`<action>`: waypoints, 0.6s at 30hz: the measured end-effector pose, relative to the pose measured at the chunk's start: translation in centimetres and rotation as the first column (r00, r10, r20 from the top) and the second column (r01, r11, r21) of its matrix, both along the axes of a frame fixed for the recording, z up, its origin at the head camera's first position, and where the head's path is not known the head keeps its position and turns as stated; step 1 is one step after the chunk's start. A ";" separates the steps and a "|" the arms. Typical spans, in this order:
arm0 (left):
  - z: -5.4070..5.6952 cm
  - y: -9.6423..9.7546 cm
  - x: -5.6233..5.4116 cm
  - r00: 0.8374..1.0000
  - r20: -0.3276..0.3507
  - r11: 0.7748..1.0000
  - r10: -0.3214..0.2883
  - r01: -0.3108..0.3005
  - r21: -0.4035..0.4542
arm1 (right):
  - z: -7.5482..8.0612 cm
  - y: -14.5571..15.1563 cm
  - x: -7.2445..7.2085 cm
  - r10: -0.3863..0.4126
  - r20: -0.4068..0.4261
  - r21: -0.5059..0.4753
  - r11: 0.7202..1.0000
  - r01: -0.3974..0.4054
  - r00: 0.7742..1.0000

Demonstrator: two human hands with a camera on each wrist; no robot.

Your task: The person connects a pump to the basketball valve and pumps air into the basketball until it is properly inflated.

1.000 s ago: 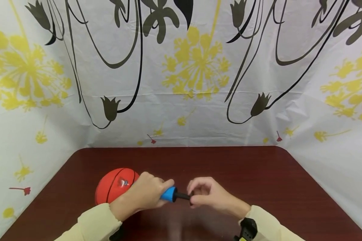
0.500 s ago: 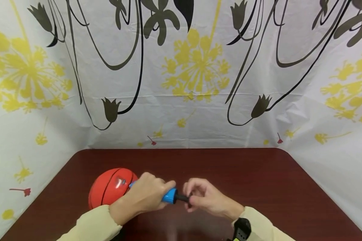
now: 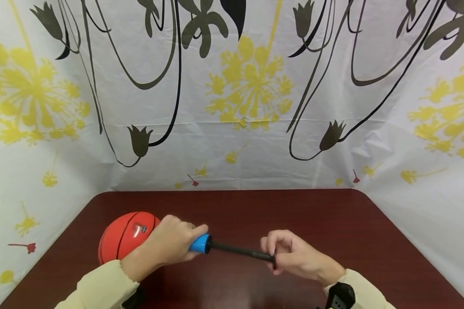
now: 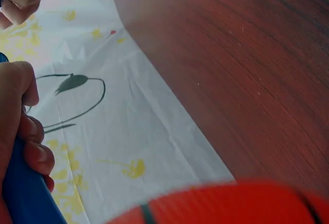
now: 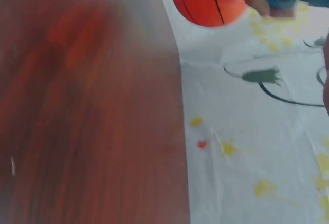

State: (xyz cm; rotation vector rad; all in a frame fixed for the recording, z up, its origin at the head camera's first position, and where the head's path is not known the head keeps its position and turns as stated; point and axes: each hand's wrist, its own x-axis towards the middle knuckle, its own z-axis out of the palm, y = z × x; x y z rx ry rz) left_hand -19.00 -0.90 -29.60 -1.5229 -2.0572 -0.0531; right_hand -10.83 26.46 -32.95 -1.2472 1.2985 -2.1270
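Note:
My left hand (image 3: pixel 174 242) grips the blue barrel of a hand pump (image 3: pixel 199 243), fingers wrapped round it. In the left wrist view the pump's blue barrel (image 4: pixel 28 188) runs down past the curled fingers. A long stretch of black rod shows out of the barrel's right end. At the rod's far end my right hand (image 3: pixel 301 255) pinches the black handle between thumb and fingers. An orange-red ball (image 3: pixel 125 236) with black lines is at the pump's left end, partly behind my left hand and forearm. Where pump and ball meet is hidden by that hand.
A dark reddish-brown table (image 3: pixel 232 206) lies beneath the hands. White sheeting (image 3: pixel 236 98) with grey and yellow plant prints rises behind it and along both sides. A black watch (image 3: pixel 340 296) sits on the right wrist.
My right hand has moved right with the handle, drawing much more black rod out of the barrel. My left hand, the pump barrel and the ball have shifted left.

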 end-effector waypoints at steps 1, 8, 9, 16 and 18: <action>0.1 0.2 0.1 1.000 -0.008 1.000 -0.002 0.002 -0.004 | -0.1 -0.3 -0.2 -0.008 -0.002 -0.008 1.000 0.008 1.000; 0.0 2.6 0.9 0.992 -0.084 0.995 -0.090 0.093 0.029 | -1.1 -4.4 -1.9 -0.103 -0.017 -0.039 0.994 0.102 0.995; -0.1 2.7 0.9 0.992 -0.089 0.995 -0.093 0.096 0.028 | -1.2 -4.7 -1.9 -0.125 -0.014 -0.028 0.992 0.125 0.992; -0.4 1.4 0.1 0.994 -0.071 0.997 -0.077 0.076 -0.013 | -0.3 -2.9 -1.0 -0.093 0.048 0.039 0.995 0.091 0.994; -0.3 0.6 -0.2 0.997 -0.060 0.998 -0.055 0.055 -0.001 | -0.1 -1.8 -0.7 -0.046 0.044 0.022 0.999 0.045 0.998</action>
